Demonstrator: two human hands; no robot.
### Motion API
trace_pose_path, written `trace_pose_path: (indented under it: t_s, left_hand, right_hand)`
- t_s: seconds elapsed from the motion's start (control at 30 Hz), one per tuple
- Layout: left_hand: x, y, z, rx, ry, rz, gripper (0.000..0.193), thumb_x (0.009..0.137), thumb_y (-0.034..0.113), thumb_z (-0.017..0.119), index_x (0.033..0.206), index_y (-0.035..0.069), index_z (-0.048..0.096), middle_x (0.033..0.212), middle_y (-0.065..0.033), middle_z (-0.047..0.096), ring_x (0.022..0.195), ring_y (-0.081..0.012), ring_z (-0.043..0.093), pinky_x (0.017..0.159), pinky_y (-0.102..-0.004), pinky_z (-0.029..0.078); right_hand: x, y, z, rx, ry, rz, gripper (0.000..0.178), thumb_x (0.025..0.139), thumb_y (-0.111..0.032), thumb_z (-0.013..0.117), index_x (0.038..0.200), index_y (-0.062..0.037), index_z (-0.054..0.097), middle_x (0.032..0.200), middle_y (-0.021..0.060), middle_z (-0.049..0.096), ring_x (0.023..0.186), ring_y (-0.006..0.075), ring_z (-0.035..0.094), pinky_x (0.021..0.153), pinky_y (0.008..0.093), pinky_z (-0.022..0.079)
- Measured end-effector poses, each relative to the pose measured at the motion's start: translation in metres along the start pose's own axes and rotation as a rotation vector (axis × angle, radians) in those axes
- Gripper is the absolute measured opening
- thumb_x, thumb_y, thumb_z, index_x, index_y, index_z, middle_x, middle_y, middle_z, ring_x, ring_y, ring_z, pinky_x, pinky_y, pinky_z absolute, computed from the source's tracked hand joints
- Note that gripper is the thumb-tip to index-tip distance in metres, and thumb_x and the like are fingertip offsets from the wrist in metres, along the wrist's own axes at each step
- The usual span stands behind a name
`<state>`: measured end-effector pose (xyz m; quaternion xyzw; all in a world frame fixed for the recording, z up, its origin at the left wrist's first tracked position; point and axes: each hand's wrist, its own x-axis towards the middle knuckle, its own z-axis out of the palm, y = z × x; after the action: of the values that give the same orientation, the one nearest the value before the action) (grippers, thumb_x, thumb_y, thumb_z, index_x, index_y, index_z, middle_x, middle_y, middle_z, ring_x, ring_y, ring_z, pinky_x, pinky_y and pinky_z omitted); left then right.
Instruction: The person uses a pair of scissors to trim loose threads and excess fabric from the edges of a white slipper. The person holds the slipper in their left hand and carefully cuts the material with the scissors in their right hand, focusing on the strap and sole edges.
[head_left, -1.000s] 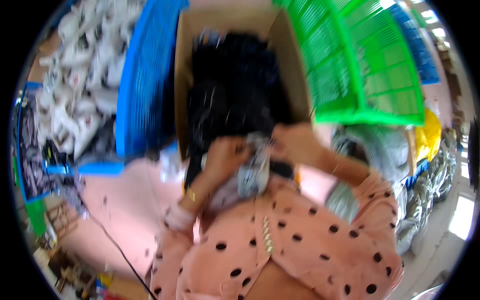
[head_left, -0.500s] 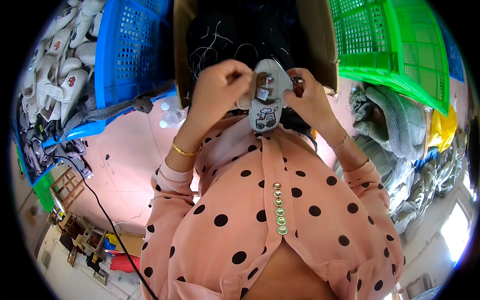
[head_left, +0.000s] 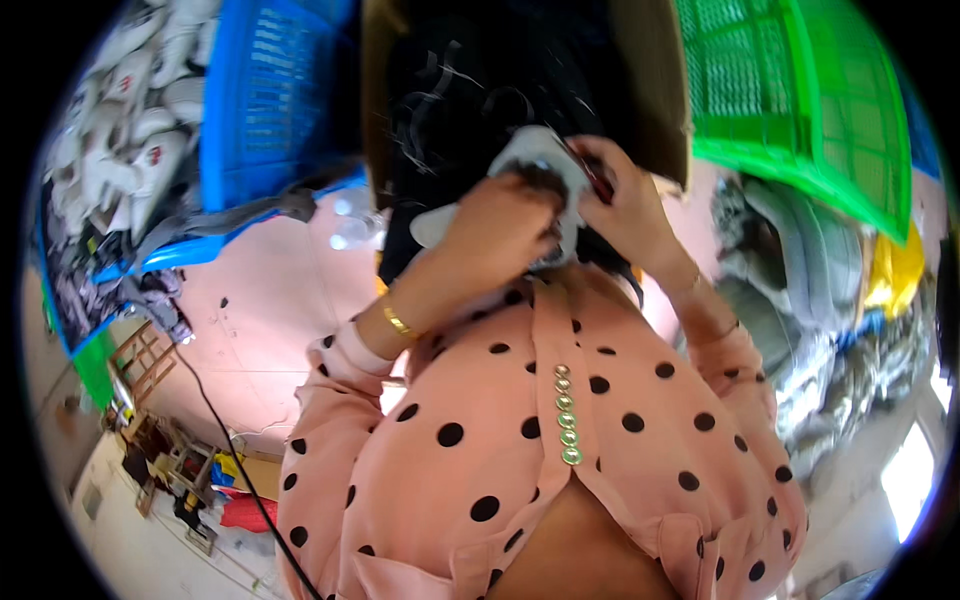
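A small pale grey fabric shoe upper lies over my dark-clad lap in front of my chest. My left hand is curled over its middle, fingers bent into the fabric and smeared by motion. A dark patch beside the fingertips is too blurred to make out. One pale flap sticks out left of this hand. My right hand pinches the upper's right edge, and small scissors with dark red handles sit in its fingers. The embroidered toe is mostly covered by my left hand.
A blue crate stands left, with a pile of pale shoe uppers beyond it. Loose threads lie on the dark cloth, with cardboard box walls either side. A green crate and grey fabric bundles are at right.
My left hand has moved right and down, from the upper's left edge across its middle, covering the embroidered toe. My right hand keeps its hold. The view has shifted slightly.
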<state>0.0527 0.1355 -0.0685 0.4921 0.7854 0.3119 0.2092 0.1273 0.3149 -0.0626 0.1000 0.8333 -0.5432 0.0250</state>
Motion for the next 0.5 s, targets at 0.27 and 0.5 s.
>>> trace_pose_path:
  t_s: [0.27, 0.5]
  left_hand:
    - [0.011, -0.019, 0.032, -0.158, -0.099, -0.042, 0.026, 0.061, 0.018, 0.068, 0.08, 0.001, 0.063, 0.077, -0.0183, 0.063, 0.075, -0.0371, 0.063, 0.067, -0.0435, 0.049]
    - [0.004, -0.014, 0.01, -0.008, -0.032, 0.09, 0.024, 0.067, 0.014, 0.067, 0.087, 0.0, 0.066, 0.093, -0.0159, 0.062, 0.088, -0.035, 0.062, 0.07, -0.0432, 0.051]
  right_hand:
    - [-0.024, 0.016, 0.014, -0.07, 0.061, 0.021, 0.05, 0.077, 0.002, 0.057, 0.126, -0.0018, 0.048, 0.09, 0.0158, 0.063, 0.068, 0.0222, 0.061, 0.065, 0.033, 0.05]
    - [-0.018, 0.007, 0.018, -0.037, 0.084, -0.117, 0.05, 0.074, 0.005, 0.05, 0.124, 0.0029, 0.046, 0.082, 0.0176, 0.062, 0.065, 0.0239, 0.059, 0.063, 0.0327, 0.049]
